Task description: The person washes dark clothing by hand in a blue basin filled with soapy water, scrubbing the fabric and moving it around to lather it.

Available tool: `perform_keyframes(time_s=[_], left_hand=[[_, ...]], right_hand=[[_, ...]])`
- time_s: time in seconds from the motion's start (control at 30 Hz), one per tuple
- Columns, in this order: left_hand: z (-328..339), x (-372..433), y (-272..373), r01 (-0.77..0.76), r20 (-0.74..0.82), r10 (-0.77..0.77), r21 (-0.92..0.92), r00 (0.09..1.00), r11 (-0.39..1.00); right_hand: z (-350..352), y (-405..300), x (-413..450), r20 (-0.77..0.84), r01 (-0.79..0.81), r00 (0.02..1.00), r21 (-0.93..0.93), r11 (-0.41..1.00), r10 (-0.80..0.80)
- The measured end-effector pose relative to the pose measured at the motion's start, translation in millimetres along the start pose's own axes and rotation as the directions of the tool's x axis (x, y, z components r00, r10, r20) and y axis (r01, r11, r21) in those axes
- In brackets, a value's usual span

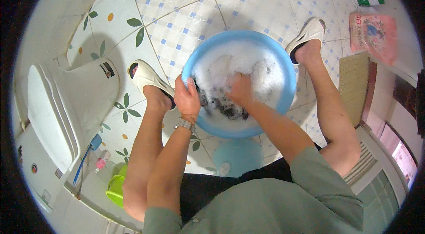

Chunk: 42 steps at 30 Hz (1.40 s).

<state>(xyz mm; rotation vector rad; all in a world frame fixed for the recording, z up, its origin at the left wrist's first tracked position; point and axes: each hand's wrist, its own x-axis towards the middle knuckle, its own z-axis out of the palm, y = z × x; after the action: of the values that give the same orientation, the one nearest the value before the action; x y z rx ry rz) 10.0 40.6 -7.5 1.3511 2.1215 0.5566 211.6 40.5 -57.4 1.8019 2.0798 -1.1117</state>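
Note:
A round blue plastic basin (291, 82) stands on the tiled floor between my feet, full of white suds (215, 58). Wet dark cloth (232, 111) shows through the foam at the near side and along the left wall. My left hand (186, 96), with a metal watch at the wrist, grips the basin's left rim; its thumb lies inside, beside the dark cloth. Blurred, my right hand (241, 91) is in the suds near the middle, just above the cloth. Foam hides its fingertips, so whether it grips any cloth is unclear.
A white toilet (76, 101) stands left, near a blue-handled brush (83, 164), a pink-white bottle (103, 160) and a lime-green bucket (116, 185). At right are a pink package (373, 36), a green-white bottle (368, 0) and a beige ridged board (353, 87). Slippers (149, 77) flank the basin.

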Motion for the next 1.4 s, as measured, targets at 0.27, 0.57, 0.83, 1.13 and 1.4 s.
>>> perform_keyframes(time_s=[0.27,0.57,0.83,1.13,1.4], left_hand=[[12.0,-0.4,12.5,0.027,-0.008,-0.027,-0.013,1.000,1.000],[-2.9,2.4,-0.5,-0.053,-0.079,0.055,0.027,0.995,0.998],[9.7,4.4,8.3,0.021,0.027,-0.022,0.033,0.999,0.999],[4.3,0.9,10.1,-0.005,-0.019,0.004,-0.026,1.000,1.000],[9.7,0.9,9.1,0.012,-0.004,-0.012,0.036,1.000,0.999]], right_hand=[[8.5,42.9,83.3,0.502,-0.648,0.754,0.674,0.355,0.423],[-90.1,-24.3,-48.9,-0.052,-0.186,0.947,0.716,0.673,0.317],[-37.5,53.6,-94.3,-0.510,-0.019,0.859,0.049,0.999,0.042],[24.7,48.3,-14.4,-0.132,0.198,0.962,-0.270,0.942,-0.240],[-25.5,26.3,87.7,0.151,-0.186,0.975,0.145,0.972,0.164]])
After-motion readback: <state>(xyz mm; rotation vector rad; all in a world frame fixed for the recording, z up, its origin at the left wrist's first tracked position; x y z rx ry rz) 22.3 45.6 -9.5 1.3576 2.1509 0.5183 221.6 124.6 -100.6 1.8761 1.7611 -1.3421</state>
